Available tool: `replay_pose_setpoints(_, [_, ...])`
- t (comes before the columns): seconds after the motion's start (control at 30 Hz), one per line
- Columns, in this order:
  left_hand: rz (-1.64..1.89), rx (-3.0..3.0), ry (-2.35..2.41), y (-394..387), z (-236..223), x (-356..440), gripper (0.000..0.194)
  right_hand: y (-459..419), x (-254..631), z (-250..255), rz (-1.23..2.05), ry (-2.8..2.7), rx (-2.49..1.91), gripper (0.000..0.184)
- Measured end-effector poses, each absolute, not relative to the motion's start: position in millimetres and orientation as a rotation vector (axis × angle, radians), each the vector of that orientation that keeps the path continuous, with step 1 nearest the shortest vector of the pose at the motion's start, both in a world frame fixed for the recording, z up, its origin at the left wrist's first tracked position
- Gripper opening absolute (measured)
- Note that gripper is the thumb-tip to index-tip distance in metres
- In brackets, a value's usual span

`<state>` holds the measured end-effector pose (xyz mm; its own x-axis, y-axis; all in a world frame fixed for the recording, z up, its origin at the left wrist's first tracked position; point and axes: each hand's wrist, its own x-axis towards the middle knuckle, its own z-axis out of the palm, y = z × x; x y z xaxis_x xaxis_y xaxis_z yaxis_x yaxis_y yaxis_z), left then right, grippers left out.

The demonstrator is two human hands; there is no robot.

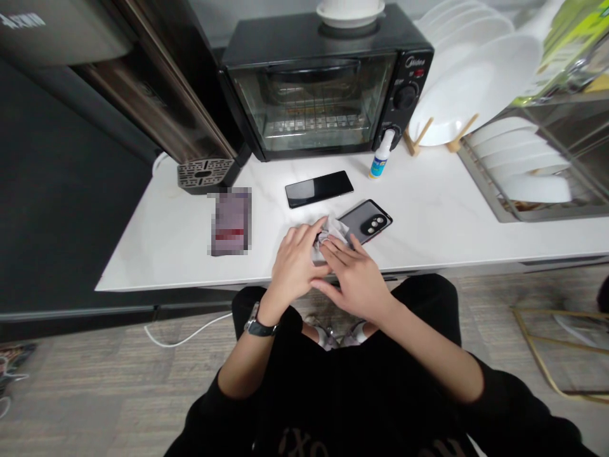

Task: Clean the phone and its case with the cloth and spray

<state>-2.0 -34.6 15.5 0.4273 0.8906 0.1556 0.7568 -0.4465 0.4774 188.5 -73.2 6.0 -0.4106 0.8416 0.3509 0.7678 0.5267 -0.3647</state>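
A grey phone case (358, 221) with a black edge and round camera openings lies aslant on the white counter near its front edge. My left hand (294, 259) closes around its lower left end, steadying it. With fingers bunched, my right hand (358, 274) presses a crumpled white wipe (335, 227) onto the case. The wipe and both hands hide the case's lower part. Just behind lies a black smartphone (320, 188), screen up. A small white spray bottle (381, 155) with a blue label stands upright to its right.
A black toaster oven (314, 105) stands at the back, with a white bowl (351, 11) on top. At left are a drink dispenser (204, 174) and a blurred purplish packet (231, 222). White plates (469, 76) and a dish basin (504, 212) occupy the right.
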Motion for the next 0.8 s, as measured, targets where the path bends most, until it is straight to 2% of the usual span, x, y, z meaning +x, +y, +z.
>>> replay_pose_setpoints(0.13, [0.575,2.352,1.410,-35,16,-2,0.086,-68,188,6,0.264,-2.231,-1.354,0.053])
replay_pose_setpoints(0.2, [0.579,2.344,1.408,-35,16,-2,0.087,-63,195,5,0.258,-2.233,-1.354,0.053])
replay_pose_setpoints(0.3, [0.581,2.328,1.407,-35,16,-1,0.089,-65,203,6,0.369,-2.293,-1.230,0.051])
replay_pose_setpoints(0.5, [0.585,2.325,1.419,-35,15,0,0.093,-74,226,18,0.458,-2.359,-1.109,0.035])
replay_pose_setpoints(0.7, [0.580,2.325,1.399,-35,16,-1,0.091,-58,218,9,0.441,-2.379,-1.094,0.037])
replay_pose_setpoints(0.8, [0.583,2.322,1.406,-35,17,-1,0.092,-45,231,4,0.312,-2.385,-1.161,0.039])
